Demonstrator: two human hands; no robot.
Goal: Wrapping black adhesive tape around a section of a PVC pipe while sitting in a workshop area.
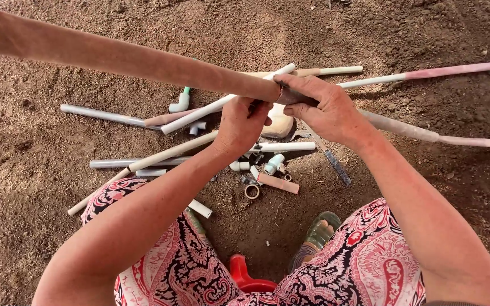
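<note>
At frame centre, the left hand (239, 122) curled closed around the long dusty pipe (114, 56); the right hand (319, 107) gripped what looked like a dark fitting (293, 97) at its end.

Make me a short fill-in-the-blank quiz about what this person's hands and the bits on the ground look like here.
1. Both hands, the left hand and the right hand, grip one long ____.
2. The pipe pieces lie on bare ____.
3. The round ring lies between the person's ____.
4. The seat under the person is coloured ____.

Missing words: pipe; soil; knees; red
</note>
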